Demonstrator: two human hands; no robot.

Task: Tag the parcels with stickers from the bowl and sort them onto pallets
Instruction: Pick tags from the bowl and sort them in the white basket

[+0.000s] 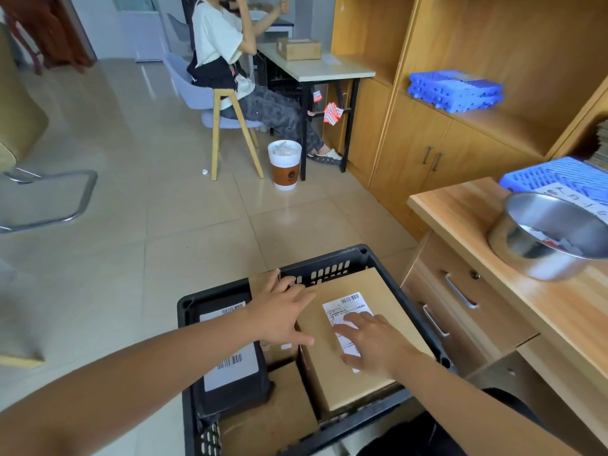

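— Fingers [353, 319]?
— Spread wide on both hands, holding nothing. The right hand [371, 343] lies flat on the label; the left hand [283, 315] reaches over the left edge.
— And the parcel [355, 284]?
— A brown cardboard box in the black crate [322, 261]. It looks stiff, matte and probably light. Grip opposite side edges.

In the crate [378, 258] the large parcel [378, 284] fills the right side and the flat parcel [230, 373] lies in the left side. My right hand [371, 343] rests on top of the large parcel, and my left hand [283, 314] is at its left edge. To the right of the crate stands the desk [460, 209], and on it the bowl [552, 238], with a pallet [559, 174] behind the bowl. Well behind the crate, a bin [284, 164] stands on the floor.
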